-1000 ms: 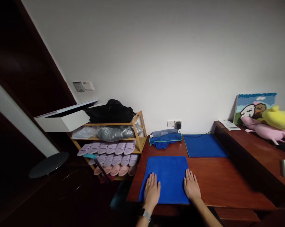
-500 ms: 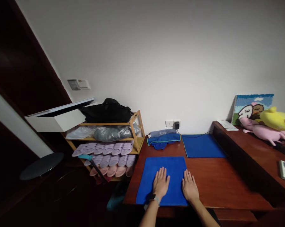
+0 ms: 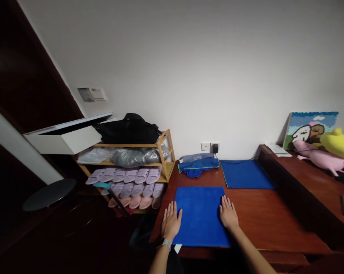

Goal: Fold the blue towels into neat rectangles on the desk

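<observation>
A blue cloth [image 3: 200, 219] lies spread flat near the front edge of the wooden table, a white tag showing at its lower left corner. My left hand [image 3: 171, 221] rests flat with fingers stretched on the cloth's left edge, partly over the bare wood. On the opposite edge, my right hand [image 3: 228, 213] lies flat too, fingers out. Neither hand grips anything. Behind, a second blue cloth [image 3: 247, 174] is laid flat, and beside it a crumpled blue cloth [image 3: 199, 166] with a green edge sits against the wall next to a greyish folded one.
Left of the table [image 3: 269, 217] stands a wooden rack [image 3: 167, 160] with rows of slippers [image 3: 136, 176] and a black bag [image 3: 128, 131]. A raised ledge on the right bears plush toys [image 3: 322, 154] and a picture. A plug [image 3: 215, 148] with a cord is at the wall.
My left hand has slid leftward from the middle of the cloth to its left edge. The cloth's left side now lies further right, and its white tag shows. My right hand stays at the right edge.
</observation>
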### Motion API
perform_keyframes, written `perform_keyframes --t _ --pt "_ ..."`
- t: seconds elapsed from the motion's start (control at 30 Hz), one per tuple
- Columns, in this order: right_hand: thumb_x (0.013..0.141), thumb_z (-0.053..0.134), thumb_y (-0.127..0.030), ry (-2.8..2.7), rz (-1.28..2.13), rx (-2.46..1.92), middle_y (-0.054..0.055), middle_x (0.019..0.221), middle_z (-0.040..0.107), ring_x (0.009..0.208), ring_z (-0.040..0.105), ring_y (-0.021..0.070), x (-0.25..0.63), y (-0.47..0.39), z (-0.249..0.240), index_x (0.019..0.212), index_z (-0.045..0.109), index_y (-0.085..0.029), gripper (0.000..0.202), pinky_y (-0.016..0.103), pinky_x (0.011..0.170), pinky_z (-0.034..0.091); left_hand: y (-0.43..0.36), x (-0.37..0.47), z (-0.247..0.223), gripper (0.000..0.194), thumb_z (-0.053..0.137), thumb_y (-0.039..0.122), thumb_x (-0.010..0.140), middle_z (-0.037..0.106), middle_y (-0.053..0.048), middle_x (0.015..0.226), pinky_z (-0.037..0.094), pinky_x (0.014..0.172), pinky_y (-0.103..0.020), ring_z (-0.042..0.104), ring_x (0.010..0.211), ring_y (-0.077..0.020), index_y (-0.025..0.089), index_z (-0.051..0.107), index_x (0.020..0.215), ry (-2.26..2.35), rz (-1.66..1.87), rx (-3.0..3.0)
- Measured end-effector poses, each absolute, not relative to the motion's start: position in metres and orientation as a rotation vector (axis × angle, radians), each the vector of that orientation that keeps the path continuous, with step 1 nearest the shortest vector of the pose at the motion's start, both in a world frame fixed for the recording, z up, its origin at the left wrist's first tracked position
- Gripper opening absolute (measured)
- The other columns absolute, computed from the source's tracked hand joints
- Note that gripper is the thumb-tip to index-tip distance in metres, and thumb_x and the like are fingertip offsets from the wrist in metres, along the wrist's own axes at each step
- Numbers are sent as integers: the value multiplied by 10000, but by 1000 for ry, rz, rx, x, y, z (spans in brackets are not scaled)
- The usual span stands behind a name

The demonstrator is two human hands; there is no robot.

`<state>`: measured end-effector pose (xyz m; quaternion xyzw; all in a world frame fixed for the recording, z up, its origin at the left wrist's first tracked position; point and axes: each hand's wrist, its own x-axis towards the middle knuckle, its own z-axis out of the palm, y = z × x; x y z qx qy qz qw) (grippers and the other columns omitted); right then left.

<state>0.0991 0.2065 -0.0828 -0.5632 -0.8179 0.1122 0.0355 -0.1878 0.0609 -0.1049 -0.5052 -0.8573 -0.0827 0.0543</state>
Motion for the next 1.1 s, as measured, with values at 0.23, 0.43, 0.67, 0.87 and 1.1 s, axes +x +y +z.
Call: perform_keyframes --t 0.23,0.43,0.67,0.87,1.1 --pt "1032 121 -382 -2504 371 -1695 46 1710 178 1585 118 219 96 218 -91 1629 179 -97 664 394 1275 81 78 -177 -85 703 230 514 1051 356 -168 1640 244 1263 -472 291 1541 -288 72 358 1583 -2653 -263 -1503" --pt "1034 136 -373 -2496 373 -1712 66 1708 176 1585 122 220 95 218 -89 1625 177 -82 660 399 1277 78 148 -76 -76 651 191 476 1072 360 -110 1653 239 1277 -421 281 1547 -226 119 358 1589 -2354 -457 -1974" --pt "1023 157 -360 -2497 356 -1695 60 1703 184 1583 132 223 94 220 -90 1624 205 -86 662 407 1276 92 178 -41 -92 646 179 499 1068 339 -77 1663 234 1280 -450 267 1553 -219 177 315 1612 -2316 -447 -2168" --pt "1018 152 -383 -2471 388 -1717 60 1700 204 1577 167 234 94 219 -92 1623 222 -94 674 436 1276 115 142 -148 -88 685 198 530 1056 296 -109 1670 216 1276 -483 256 1555 -257 143 318 1609 -2541 -288 -1822" --pt "1014 173 -351 -2486 369 -1673 42 1702 209 1579 159 223 79 249 -75 1625 242 -119 657 424 1275 93 118 -206 -102 730 210 561 1052 279 -140 1670 250 1261 -473 257 1554 -261 91 307 1603 -2530 -254 -1649"
